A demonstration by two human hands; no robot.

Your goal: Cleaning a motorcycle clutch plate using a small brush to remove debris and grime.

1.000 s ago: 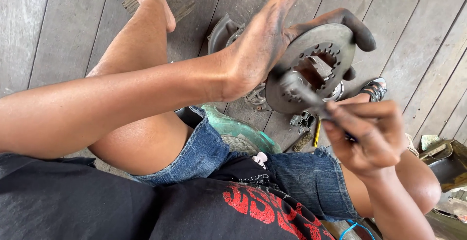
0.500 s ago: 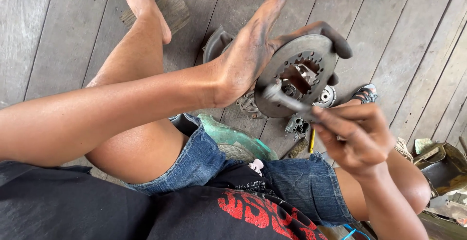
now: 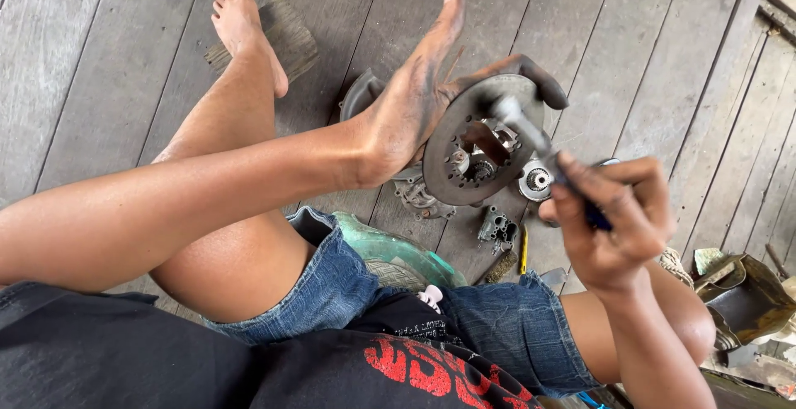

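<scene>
The left hand [image 3: 414,106], greasy, clamps a round metal disc assembly [image 3: 481,140] upright above the plank floor [image 3: 108,44], fingers wrapped over its rim. The right hand [image 3: 618,222], fingers closed round a dark-handled tool [image 3: 539,148], works the tip into the hub; the turning step seems under way, needing a steady disc.

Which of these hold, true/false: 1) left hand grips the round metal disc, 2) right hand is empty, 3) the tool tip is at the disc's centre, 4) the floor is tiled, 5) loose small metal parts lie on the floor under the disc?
1) True: the left hand holds the round metal disc by its rim, fingers hooked over the far edge.
2) False: the right hand grips a dark-handled tool.
3) True: the tool's metal end sits at the disc's hub.
4) False: the floor is weathered wooden planks.
5) True: small metal parts lie on the planks below the disc.
</scene>
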